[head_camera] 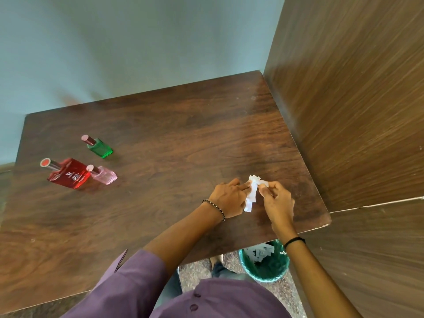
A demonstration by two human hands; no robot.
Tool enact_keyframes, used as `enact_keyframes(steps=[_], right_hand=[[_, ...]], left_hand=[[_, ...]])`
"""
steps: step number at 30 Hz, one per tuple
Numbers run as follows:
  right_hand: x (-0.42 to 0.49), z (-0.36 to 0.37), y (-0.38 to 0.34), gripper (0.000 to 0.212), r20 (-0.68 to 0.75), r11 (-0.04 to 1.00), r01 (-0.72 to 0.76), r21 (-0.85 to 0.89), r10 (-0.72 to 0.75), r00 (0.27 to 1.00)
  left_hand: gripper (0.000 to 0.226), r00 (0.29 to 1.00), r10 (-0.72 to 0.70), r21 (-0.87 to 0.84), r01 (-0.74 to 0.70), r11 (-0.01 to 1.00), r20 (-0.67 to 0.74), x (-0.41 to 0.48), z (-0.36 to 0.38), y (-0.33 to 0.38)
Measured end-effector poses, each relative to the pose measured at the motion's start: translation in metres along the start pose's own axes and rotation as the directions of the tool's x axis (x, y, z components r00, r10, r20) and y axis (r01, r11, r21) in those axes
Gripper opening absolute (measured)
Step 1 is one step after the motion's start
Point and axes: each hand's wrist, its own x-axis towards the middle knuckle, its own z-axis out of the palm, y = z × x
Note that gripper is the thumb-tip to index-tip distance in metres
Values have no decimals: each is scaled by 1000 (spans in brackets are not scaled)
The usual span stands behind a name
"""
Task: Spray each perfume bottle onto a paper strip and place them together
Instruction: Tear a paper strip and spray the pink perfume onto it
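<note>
Three perfume bottles stand at the left of the wooden table (pixel 160 145): a green one (pixel 100 147) furthest back, a large red one (pixel 68 174) nearer, and a small pink one (pixel 104 175) touching its right side. All three have caps on. Over the table's right front part, my left hand (pixel 229 198) and my right hand (pixel 276 198) both pinch a small bunch of white paper strips (pixel 252 193) between their fingertips. The strips hang down between the hands. Both hands are far from the bottles.
A tall wooden panel (pixel 355 111) walls off the table's right side. Below the front edge, on the floor, stands a green waste bin (pixel 263 262) holding several white paper strips. A pale wall runs behind the table.
</note>
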Motion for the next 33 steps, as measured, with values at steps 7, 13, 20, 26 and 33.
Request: enact_keyframes(steps=[7,13,20,26,33], right_hand=[[-10,-1,1,4,9,861,-148,487,164,986],[-23,-5,-10,7,60,981,109,163,-120,991],[-44,28,-32,13,211,835,548,-52,-527,823],[-61,72,-50,18,363,766,641,-43,-586,724],[-75,131,-88,25,571,698,714,-55,-564,596]], left_hand=[[48,1000,1,-27,-1,1000,19,1,0,-3],[34,976,-195,-476,127,870,-97,-13,-2,-6],[25,754,-501,-904,321,-282,425,-44,-10,-22],[14,660,-617,-887,179,-425,429,-88,-1,-52],[21,532,-726,-874,60,-482,436,-138,7,-93]])
